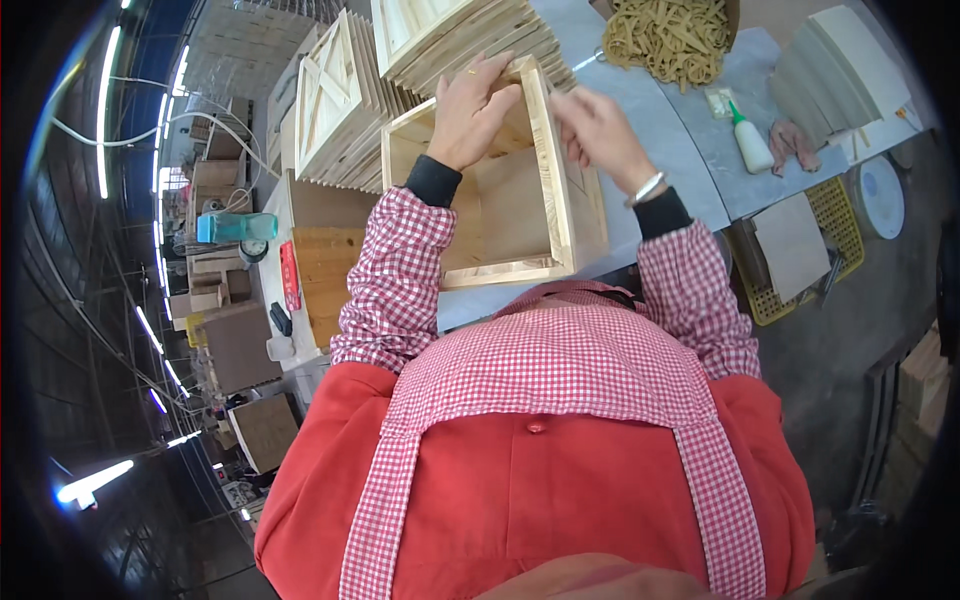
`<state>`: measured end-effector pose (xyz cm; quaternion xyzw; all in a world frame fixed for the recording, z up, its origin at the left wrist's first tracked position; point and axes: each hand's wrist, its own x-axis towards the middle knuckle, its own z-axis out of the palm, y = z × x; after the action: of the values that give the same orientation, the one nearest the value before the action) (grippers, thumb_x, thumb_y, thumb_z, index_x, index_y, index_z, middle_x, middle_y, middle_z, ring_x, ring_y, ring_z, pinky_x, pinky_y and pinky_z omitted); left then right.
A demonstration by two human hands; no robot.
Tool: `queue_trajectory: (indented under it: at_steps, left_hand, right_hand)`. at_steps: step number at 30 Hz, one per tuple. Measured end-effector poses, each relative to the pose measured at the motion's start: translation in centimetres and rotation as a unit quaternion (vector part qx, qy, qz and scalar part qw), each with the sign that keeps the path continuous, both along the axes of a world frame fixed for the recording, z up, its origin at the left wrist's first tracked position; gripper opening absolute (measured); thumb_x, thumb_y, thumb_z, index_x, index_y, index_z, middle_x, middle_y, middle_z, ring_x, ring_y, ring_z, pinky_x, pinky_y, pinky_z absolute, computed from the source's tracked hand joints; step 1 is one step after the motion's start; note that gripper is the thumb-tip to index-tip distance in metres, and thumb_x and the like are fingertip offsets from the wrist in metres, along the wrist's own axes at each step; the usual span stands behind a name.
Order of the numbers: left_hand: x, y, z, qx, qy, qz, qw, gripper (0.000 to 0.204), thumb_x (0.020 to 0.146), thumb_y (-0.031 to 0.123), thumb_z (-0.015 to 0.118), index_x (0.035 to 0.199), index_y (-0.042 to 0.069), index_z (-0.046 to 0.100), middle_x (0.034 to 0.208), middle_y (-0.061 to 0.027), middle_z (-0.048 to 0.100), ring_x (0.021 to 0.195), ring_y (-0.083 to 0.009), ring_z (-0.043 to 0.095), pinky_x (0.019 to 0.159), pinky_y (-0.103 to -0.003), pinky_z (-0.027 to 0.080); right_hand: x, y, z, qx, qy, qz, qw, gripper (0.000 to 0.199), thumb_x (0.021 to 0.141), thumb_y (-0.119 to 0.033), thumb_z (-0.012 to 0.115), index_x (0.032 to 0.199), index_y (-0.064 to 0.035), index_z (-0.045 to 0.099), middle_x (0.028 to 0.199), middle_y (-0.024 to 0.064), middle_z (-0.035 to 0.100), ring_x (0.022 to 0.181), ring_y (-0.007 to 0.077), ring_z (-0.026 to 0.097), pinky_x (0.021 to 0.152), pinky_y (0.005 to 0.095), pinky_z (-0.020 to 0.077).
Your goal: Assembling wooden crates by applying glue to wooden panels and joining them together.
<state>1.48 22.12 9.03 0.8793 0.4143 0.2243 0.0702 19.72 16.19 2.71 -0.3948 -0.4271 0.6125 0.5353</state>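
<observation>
An open box of pale wood [556,215] stands on the table in front of me, its open side toward me. Over its far rim lies my left hand [472,115], with the fingers holding the edge near the far right corner and the thumb held apart. My right hand [603,138] is at the outer face of the box's right wall, its fingers curled in and a little smeared by motion. Whatever those fingers may hold is hidden. A bracelet circles my right wrist.
Stacked wooden panels [340,110] and a second stack [440,40] stand beyond the box. At right are a heap of tan bands [672,40], a white glue bottle [752,145], grey-white sheets [830,80] and a yellow crate [848,230]. A teal bottle [236,228] is left.
</observation>
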Motion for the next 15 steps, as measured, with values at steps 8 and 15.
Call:
queue_trajectory:
  at_steps: [8,15]
  left_hand:
    - [3.2,-1.1,1.0,-0.018,0.077,0.12,0.99,0.058,0.08,0.048,0.06,0.114,0.002,0.058,0.099,-0.0153,0.066,0.099,-0.0286,0.059,0.098,-0.045,0.026]
    - [3.0,-0.6,0.7,-0.04,0.038,0.127,0.99,0.061,0.074,0.053,0.063,0.111,0.004,0.059,0.091,-0.0121,0.064,0.095,-0.0297,0.056,0.1,-0.06,0.02]
  right_hand:
    - [-0.3,-0.9,-0.5,0.027,0.058,0.053,0.997,0.033,0.096,-0.035,0.051,0.083,-0.0042,0.054,0.065,-0.0009,0.054,0.049,0.0075,0.051,0.043,0.0217,0.0406]
    - [-0.8,0.3,-1.0,0.018,0.061,0.012,0.998,0.025,0.091,-0.024,0.055,0.08,-0.0016,0.055,0.065,0.0015,0.058,0.051,0.0094,0.054,0.046,0.0241,0.0427]
